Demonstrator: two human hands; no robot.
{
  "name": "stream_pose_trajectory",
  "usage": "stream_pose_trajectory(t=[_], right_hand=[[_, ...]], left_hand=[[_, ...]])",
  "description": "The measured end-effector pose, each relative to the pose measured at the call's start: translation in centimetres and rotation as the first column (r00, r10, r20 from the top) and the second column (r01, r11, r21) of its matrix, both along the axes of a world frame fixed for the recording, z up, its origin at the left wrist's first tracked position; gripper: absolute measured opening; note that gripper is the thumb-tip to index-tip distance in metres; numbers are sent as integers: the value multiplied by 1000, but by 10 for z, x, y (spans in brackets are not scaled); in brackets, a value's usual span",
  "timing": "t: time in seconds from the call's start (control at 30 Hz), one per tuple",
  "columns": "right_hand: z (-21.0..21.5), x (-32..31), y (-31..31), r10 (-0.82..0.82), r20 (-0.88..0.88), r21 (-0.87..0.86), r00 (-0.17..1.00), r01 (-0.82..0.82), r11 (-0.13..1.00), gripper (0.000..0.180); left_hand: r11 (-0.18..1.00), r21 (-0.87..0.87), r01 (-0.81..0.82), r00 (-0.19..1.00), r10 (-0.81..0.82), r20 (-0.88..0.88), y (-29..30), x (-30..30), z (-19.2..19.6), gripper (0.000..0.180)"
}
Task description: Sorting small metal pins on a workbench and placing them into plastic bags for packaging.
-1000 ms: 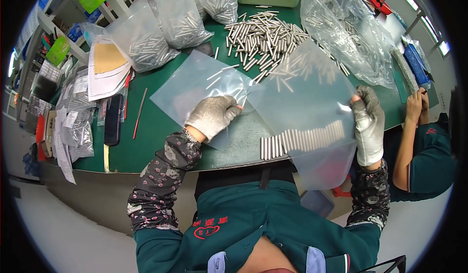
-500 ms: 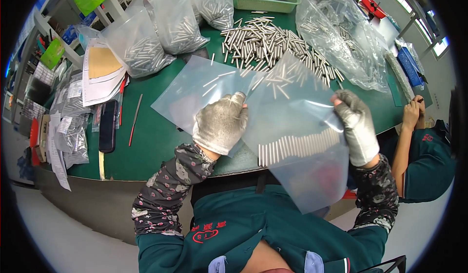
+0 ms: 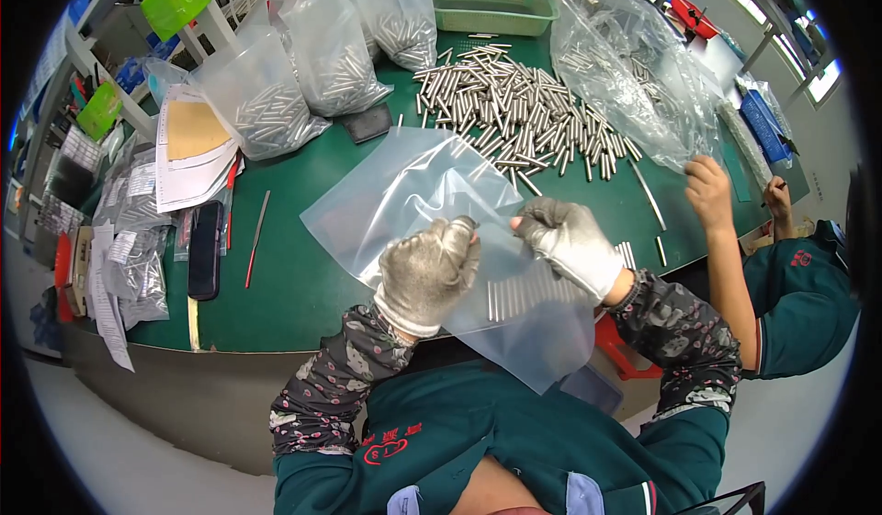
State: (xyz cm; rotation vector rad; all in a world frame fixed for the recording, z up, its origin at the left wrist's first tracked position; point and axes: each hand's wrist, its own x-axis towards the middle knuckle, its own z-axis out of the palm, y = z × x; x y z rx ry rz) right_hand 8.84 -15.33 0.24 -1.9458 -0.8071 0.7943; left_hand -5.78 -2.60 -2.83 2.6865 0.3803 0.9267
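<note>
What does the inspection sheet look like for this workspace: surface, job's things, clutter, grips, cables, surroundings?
Surface: green bench top.
Job's things: clear plastic bag held up, a row of metal pins inside; a loose pin pile behind.
Clutter: filled pin bags, papers, dark phone, green basket.
Grips: gloved left hand and right hand both pinch the bag's top edge.
Cables: nothing seen.
Surroundings: a co-worker's hand at the right; shelves at the left.

Counts on the green surface (image 3: 303,276)

Three filled bags of metal pins stand far left (image 3: 262,101), (image 3: 333,51), (image 3: 400,14); one large open bag lies far right (image 3: 634,74); one green basket (image 3: 491,5); one loose pin heap (image 3: 514,111); two gloved hands (image 3: 427,271), (image 3: 570,244).
</note>
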Motion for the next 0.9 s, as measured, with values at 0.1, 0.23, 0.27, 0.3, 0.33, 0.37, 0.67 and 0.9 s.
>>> stream_pose_trajectory(t=[0.1,0.23,0.27,0.3,0.33,0.37,0.67,0.9], right_hand=[[-23,8,12,-20,-7,193,1000,21,981,23],[-36,23,21,-142,-98,369,985,169,914,19],[-32,16,21,-102,-188,395,977,171,903,18],[-28,13,22,-91,-187,397,978,160,904,18],[-27,11,24,-17,-259,307,966,99,946,17],[-26,10,27,49,-336,220,941,28,975,17],[-17,-6,42,121,-3,96,993,-120,988,34],[-19,8,38,210,-212,144,954,-182,973,43]], left_hand=[[996,64,59,998,-61,31,-5,-3,2,11],[986,141,91,995,-86,-40,-4,-6,2,10],[983,151,101,995,-95,-43,-2,-9,2,10],[978,188,89,996,-89,-5,-2,-10,0,10],[978,190,82,997,-82,-4,-2,-11,0,10],[965,239,109,994,-110,-9,-1,-12,1,12],[904,365,222,970,-165,-181,-3,-21,4,21],[943,282,178,982,-189,13,17,-29,15,19]])
